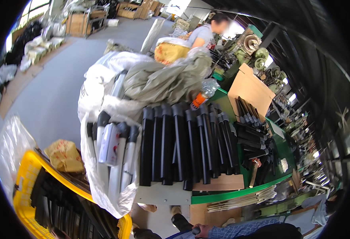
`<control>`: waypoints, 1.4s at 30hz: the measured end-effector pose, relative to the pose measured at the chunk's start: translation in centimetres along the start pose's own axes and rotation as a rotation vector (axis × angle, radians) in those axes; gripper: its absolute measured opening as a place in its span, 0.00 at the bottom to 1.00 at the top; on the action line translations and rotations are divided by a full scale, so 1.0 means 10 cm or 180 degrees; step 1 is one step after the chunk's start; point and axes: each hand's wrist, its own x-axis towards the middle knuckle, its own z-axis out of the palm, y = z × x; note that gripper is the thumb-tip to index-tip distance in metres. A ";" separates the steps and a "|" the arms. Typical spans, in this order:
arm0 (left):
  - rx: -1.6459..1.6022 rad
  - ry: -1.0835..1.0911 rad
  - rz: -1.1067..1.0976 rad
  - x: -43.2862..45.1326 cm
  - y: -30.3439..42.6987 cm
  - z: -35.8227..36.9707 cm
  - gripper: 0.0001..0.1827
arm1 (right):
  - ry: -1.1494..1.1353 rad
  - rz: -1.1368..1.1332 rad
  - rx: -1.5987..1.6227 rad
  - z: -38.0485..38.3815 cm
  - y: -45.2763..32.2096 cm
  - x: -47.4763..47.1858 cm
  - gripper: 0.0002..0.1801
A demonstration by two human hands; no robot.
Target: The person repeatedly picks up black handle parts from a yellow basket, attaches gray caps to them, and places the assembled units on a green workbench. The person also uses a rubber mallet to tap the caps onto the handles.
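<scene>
My right hand (203,230), in a blue checked sleeve, is at the bottom edge, close to my body. Its fingers are closed around a dark, rounded piece (196,230), mostly hidden. At the lower left, a small skin-toned patch by the yellow crate (28,167) may be my left hand (59,233); the frame's edge cuts it off. Many black tubes (83,206) fill that crate. Before me a row of black tubes (179,149) with grey end fittings lies side by side on the bench. Beside them, a white bag (89,176) holds white tubes (115,182) with black ends and a printed can (109,145).
More black tubes (254,140) lie on the green bench (222,195) near a cardboard sheet (249,89) and a wooden-handled tool (254,174). A plastic bottle (203,94) rests against grey sheeting (163,80). A person (203,34) stands beyond, near green machines (252,44).
</scene>
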 end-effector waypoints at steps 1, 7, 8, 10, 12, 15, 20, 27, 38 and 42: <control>0.0006 -0.0152 -0.0286 0.03 0.68 -0.23 0.22 | -0.0043 -0.0522 0.0483 -0.09 -0.03 -0.03 0.18; -0.0086 0.0086 0.2585 0.16 4.19 -1.09 0.15 | 0.0010 -0.0615 0.0698 -1.08 -0.16 -0.23 0.38; -0.0122 0.0014 0.2961 0.11 4.63 -1.12 0.15 | 0.0047 -0.0688 0.1254 -1.33 -0.16 -0.27 0.36; -0.0191 -0.0360 0.3378 -0.08 5.43 -1.01 0.21 | -0.0005 -0.1294 0.2811 -1.91 -0.14 -0.39 0.33; -0.0534 -0.0760 0.3674 -0.39 6.16 -0.85 0.18 | -0.0699 -0.1581 0.4252 -2.51 -0.09 -0.51 0.29; -0.0700 -0.2102 0.5014 -0.68 7.08 -0.45 0.28 | -0.1233 -0.2505 0.5066 -3.33 0.02 -0.70 0.24; -0.1620 -0.3020 0.6457 -1.44 8.34 0.38 0.22 | -0.1056 -0.2890 0.6002 -4.09 0.34 -0.91 0.23; -0.2154 -0.3694 0.6645 -1.99 8.84 0.76 0.22 | -0.0396 -0.3703 0.5451 -4.40 0.83 -1.01 0.19; -0.4436 -0.6860 -0.2998 -1.79 8.70 1.15 0.22 | 0.0445 -0.3672 0.4568 -4.48 0.21 -1.10 0.20; -0.4575 -0.6088 -0.2291 -1.52 8.67 1.10 0.21 | 0.0357 -0.3487 0.4459 -4.54 0.04 -1.14 0.21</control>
